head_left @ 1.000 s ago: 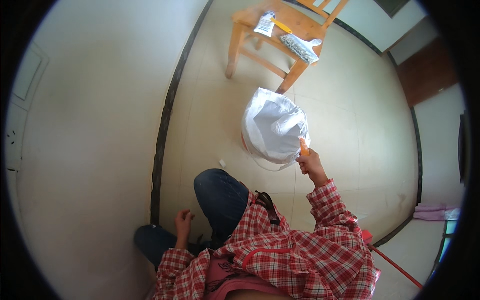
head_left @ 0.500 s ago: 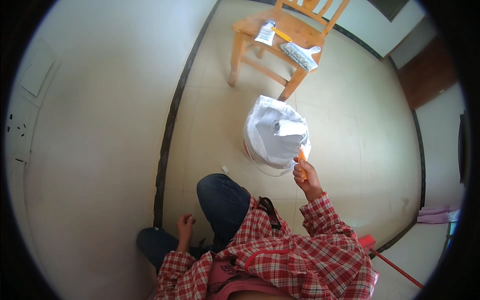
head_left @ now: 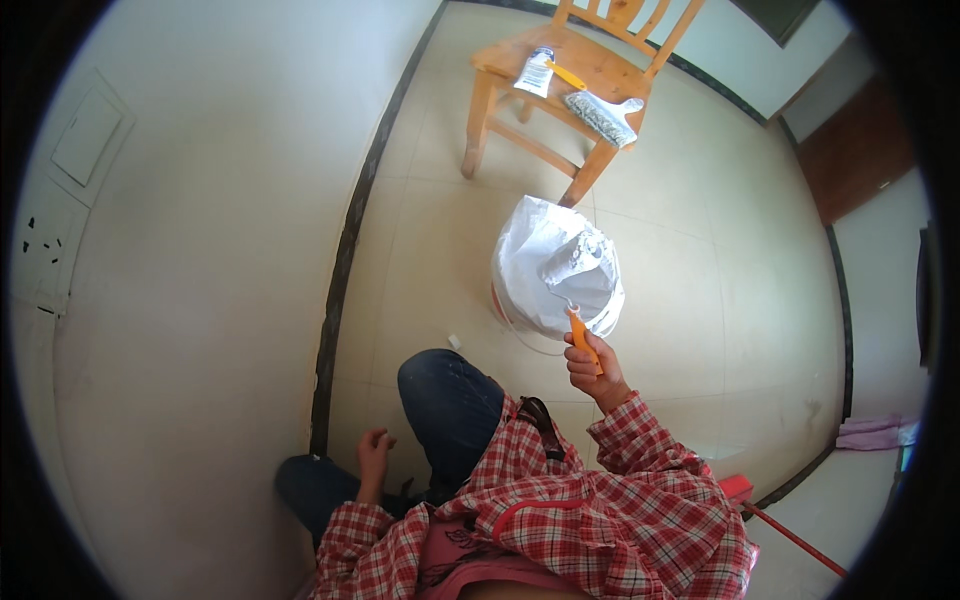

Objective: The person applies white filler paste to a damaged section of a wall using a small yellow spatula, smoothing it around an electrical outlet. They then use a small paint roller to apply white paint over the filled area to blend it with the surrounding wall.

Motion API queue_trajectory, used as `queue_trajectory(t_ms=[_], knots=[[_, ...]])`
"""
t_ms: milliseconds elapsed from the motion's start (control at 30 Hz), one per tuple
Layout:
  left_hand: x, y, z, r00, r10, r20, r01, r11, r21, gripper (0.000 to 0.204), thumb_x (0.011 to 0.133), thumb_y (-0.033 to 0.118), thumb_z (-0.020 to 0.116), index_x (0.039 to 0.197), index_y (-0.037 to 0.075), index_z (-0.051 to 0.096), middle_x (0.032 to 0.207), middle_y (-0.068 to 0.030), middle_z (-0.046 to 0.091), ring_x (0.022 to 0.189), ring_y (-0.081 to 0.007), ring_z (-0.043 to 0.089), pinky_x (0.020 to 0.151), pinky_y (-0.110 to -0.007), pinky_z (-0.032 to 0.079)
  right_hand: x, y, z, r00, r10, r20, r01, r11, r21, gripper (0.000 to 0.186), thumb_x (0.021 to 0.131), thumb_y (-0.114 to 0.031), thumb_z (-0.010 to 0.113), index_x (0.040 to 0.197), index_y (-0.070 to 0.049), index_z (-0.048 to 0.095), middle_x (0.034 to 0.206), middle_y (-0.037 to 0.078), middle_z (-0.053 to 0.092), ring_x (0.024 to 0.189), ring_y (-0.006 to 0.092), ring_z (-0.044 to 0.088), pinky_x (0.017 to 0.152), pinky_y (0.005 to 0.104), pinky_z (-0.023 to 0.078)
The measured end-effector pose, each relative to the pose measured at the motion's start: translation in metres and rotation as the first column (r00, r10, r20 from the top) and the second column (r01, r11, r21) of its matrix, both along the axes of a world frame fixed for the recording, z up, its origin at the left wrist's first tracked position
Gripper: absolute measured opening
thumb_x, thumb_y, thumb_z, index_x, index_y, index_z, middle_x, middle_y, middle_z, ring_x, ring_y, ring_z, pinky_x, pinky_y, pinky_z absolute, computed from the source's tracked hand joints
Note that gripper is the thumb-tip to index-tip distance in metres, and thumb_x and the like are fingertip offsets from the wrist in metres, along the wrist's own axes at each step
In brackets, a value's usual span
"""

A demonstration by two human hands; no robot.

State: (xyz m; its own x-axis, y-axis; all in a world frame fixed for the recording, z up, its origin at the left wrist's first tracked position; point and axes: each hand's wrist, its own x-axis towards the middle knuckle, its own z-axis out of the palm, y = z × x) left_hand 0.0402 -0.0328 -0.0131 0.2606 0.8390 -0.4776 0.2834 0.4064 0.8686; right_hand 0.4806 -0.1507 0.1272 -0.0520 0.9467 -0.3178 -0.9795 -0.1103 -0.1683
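My right hand [head_left: 592, 372] grips the orange handle [head_left: 581, 336] of a small paint roller whose head reaches into a bucket [head_left: 556, 270] lined with a white plastic bag, standing on the tiled floor in front of me. My left hand [head_left: 373, 452] rests low by my left knee, fingers loosely curled, holding nothing. I am crouched in dark jeans and a red plaid shirt beside the white wall [head_left: 200, 300].
A wooden chair [head_left: 570, 90] stands beyond the bucket, carrying a second paint roller [head_left: 600, 115] with an orange handle and a small white packet [head_left: 535, 72]. A dark skirting strip [head_left: 345, 260] runs along the wall. A red mop-like tool [head_left: 765, 510] lies at my right.
My right hand has lowered and pulled toward me with the orange handle, keeping the roller head at the bucket. The view has shifted slightly; my left hand stays by the knee.
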Motion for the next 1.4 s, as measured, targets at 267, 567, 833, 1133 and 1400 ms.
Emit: queue_trajectory(t_ms=[267,567,833,1133,1400], knots=[[0.003,0.001,0.004,1.000,-0.007,-0.025,0.007,1.000,0.023,0.023,0.088,0.011,0.055,0.106,-0.004,0.057,0.091,-0.0155,0.065,0.084,-0.0223,0.065,0.074,-0.033,0.052,0.001,-0.005,0.008,1.000,0.018,0.018,-0.021,0.991,0.131,0.033,0.097,-0.030,0.042,0.114,-0.003,0.049,0.064,-0.003,0.040,0.044,0.0048,0.035,0.037,0.0185,0.031],[-0.004,-0.005,-0.014,0.999,-0.026,-0.022,0.027,0.999,0.027,0.023,0.087,0.011,0.055,0.105,-0.004,0.058,0.090,-0.0155,0.065,0.084,-0.0218,0.065,0.074,-0.033,0.052,0.003,-0.001,0.018,0.904,0.011,0.427,0.033,0.995,-0.094,0.019,0.091,-0.022,0.052,0.103,-0.007,0.051,0.059,-0.006,0.036,0.042,0.0034,0.031,0.035,0.0182,0.025],[-0.002,-0.008,-0.046,0.999,-0.020,-0.038,0.025,0.992,0.122,0.024,0.085,0.017,0.058,0.100,-0.001,0.061,0.086,-0.0104,0.067,0.079,-0.0171,0.065,0.072,-0.030,0.050,0.000,0.006,0.020,0.588,0.086,0.804,0.318,0.890,-0.327,0.006,0.086,-0.015,0.053,0.088,-0.016,0.048,0.050,-0.010,0.029,0.034,0.0026,0.026,0.029,0.0189,0.021],[0.000,-0.007,-0.029,0.998,0.002,-0.061,0.004,0.994,0.105,0.023,0.086,0.016,0.058,0.102,-0.001,0.060,0.088,-0.0094,0.066,0.080,-0.0170,0.063,0.073,-0.029,0.050,-0.050,0.121,0.191,-0.035,-0.341,0.940,0.006,0.940,0.341,0.026,0.093,-0.025,0.050,0.102,0.000,0.050,0.056,-0.002,0.044,0.036,0.0050,0.035,0.034,0.0170,0.028],[-0.010,-0.006,-0.029,0.998,0.063,-0.022,-0.059,0.986,0.153,0.025,0.087,0.016,0.058,0.103,-0.003,0.059,0.088,-0.0102,0.066,0.078,-0.0171,0.063,0.072,-0.029,0.050,-0.166,0.236,0.356,-0.222,-0.605,0.765,-0.332,0.784,0.524,0.031,0.086,-0.021,0.061,0.109,-0.001,0.055,0.064,-0.004,0.046,0.049,0.0039,0.039,0.044,0.0205,0.031]])
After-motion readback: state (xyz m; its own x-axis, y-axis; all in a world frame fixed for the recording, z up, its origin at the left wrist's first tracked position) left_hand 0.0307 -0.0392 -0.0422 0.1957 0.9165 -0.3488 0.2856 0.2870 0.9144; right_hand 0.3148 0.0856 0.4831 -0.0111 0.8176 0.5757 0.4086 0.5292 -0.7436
